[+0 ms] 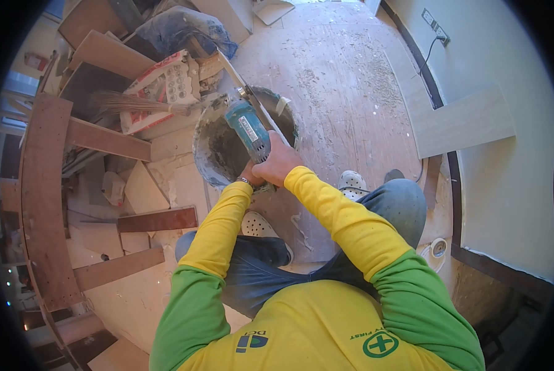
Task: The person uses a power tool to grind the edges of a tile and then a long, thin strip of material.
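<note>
Teal-bodied angle grinder [249,128] over the bucket [200,154], inside the outline of its rim, head pointing away from me. Right hand [279,162]: fingers wrapped round the rear of the grinder's body. Left hand [251,174], wristwatch [244,180] at its cuff, sits just under the tool's rear end; its fingers are mostly hidden, so I cannot tell whether they grasp.

Long pale strip [232,69] slants along the right side of the grinder, from beyond the far rim down to my right hand. Contact between strip and disc: cannot tell.

Edges: bucket rim crusted with dried grey residue. My feet, in white clogs [258,226], stand apart on the near side.

Room, left: tight. Straw broom [134,104] reaches almost to the rim, lying over a printed sack [181,83]; crumpled plastic sheet [187,31] beyond, wooden frame [46,204] farther out.

Room, ahead and right: wider. Dusty floor [326,93] with scattered crumbs runs up to the dark skirting [455,204] of the wall [512,204]. Pale board [465,123] juts in along that edge, well apart from the bucket; tape roll [438,247] lies near my right knee.
</note>
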`<state>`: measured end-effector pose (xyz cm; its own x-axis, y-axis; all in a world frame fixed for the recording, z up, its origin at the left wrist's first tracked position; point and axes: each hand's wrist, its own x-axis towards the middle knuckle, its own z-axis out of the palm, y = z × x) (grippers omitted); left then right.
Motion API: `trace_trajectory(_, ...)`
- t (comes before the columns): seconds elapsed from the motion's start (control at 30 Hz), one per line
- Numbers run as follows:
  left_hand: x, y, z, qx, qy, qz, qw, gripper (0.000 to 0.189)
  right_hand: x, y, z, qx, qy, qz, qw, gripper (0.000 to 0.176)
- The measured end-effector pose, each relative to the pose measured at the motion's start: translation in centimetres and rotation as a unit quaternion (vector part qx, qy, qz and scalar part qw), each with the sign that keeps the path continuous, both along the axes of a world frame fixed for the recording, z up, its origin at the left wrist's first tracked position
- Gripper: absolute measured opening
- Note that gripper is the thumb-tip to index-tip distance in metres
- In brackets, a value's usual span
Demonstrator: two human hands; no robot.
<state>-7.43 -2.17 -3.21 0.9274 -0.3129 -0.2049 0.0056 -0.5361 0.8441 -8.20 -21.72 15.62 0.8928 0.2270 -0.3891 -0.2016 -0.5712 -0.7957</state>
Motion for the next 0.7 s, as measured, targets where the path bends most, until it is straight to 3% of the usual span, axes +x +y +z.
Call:
trace_trajectory(0.33,0.4,0.3,-0.4,-0.047,0.002,0.003,0.999,0.055,-0.2,0.0,-0.8,0.002,-0.008,-0.003,1.0,0.1)
trace_trajectory(0.6,-0.1,-0.4,1.4,-0.159,0.109,0.055,0.98,0.068,-0.9,-0.4,-0.3,0.012,0.002,-0.006,1.0,0.101)
trace_trajectory(0.7,-0.1,-0.7,1.3,-0.153,0.092,0.066,0.982,0.067,-1.0,-0.5,-0.3,0.007,-0.006,-0.006,1.0,0.1)
